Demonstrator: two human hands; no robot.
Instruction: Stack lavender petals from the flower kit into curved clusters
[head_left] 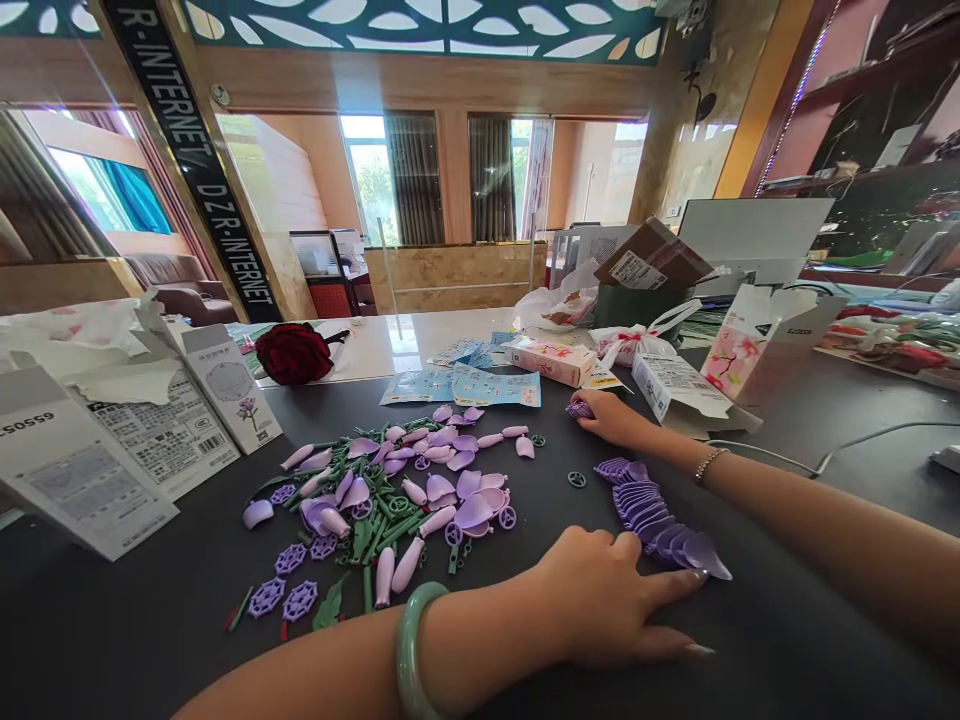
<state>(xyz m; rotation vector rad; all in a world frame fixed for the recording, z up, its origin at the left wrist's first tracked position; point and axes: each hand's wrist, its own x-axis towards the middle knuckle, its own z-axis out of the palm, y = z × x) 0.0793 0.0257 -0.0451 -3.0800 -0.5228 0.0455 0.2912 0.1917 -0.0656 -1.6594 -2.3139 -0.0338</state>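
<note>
My left hand (600,595), below a green bangle, reaches in from the lower left. Its index finger and thumb are stretched out and apart, with the index fingertip at the near end of a curved row of overlapping purple plastic petals (651,515). Farther back, my right hand (609,418) is closed on a small stack of purple petals (579,409), just beyond the row's far end. A dark green ring piece (576,480) lies left of the row. Left of both hands spreads a pile of lilac petals (474,512), green stems (390,500) and purple web-shaped wheels (267,597).
Blue printed sheets (495,387) and a flat pink box (551,360) lie behind the pile. Opened white boxes (150,430) stand at left, near a dark red rose (294,353). More opened cartons (757,345) and a white cable (817,470) are at right.
</note>
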